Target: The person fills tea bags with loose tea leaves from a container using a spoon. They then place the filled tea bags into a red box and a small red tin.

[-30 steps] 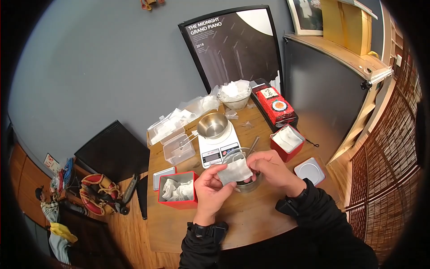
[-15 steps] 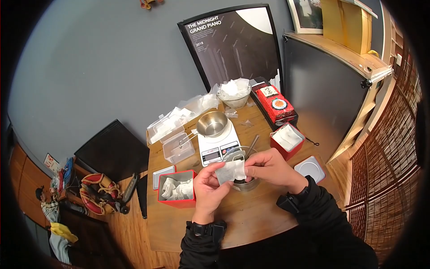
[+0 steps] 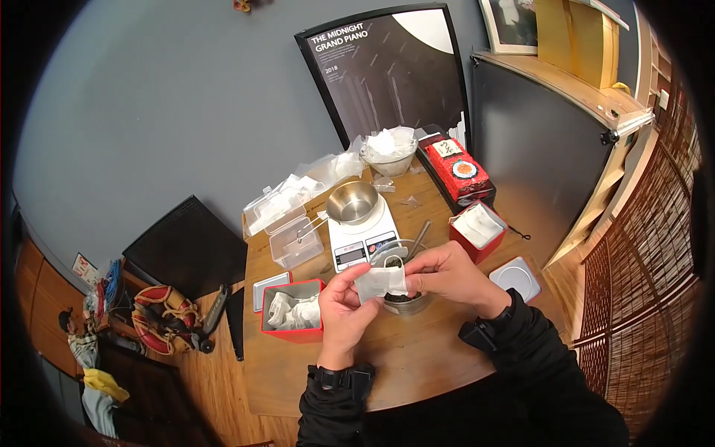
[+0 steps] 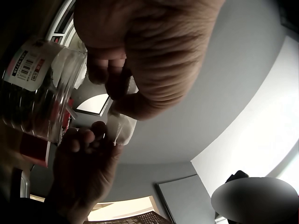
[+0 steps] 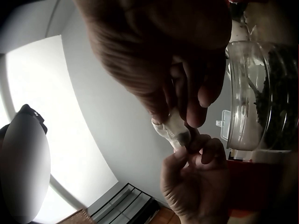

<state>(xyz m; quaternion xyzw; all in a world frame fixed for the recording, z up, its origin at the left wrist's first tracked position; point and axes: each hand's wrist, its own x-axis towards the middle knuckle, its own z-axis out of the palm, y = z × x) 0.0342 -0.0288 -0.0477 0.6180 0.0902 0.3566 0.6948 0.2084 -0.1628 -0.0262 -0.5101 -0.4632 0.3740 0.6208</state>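
White pouch (image 3: 381,283) up above clear jar (image 3: 408,306), both hands on it. Left hand (image 3: 344,316) left of jar, thumb on near face, fingers behind, pinching the pouch's left end. Right hand (image 3: 453,277) right of jar, back of hand up, thumb and fingers clamped on the right end. Forearms angle in from jar's near side. Scale (image 3: 363,248) beyond jar; open red tin (image 3: 295,337) left of it.

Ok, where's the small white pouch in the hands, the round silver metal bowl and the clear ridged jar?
Small white pouch (image 3: 383,281), head view: its front face.
Round silver metal bowl (image 3: 352,203), head view: its inside.
Clear ridged jar (image 4: 43,100), left wrist view: its side wall.
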